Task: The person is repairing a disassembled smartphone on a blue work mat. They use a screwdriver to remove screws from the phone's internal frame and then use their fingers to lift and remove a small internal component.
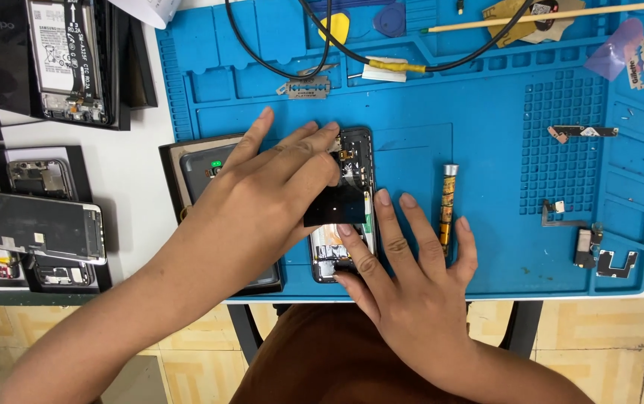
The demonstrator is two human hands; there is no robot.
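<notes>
Our right hand (412,277) lay flat, fingers spread, steadying the opened phone (348,206) on the blue mat (486,135), while our left hand (262,198) pressed a black battery (337,203) into it.

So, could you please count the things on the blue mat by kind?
Opened phone under the left hand and right hand: 1
Yellow-handled screwdriver: 1
Razor blade: 1
Plastic picks: 2
Wooden stick: 1
Total: 6

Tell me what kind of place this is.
Probably a phone repair bench: an opened phone under both hands on a blue repair mat, loose small parts beside it, and more dismantled phones at the left.
</notes>
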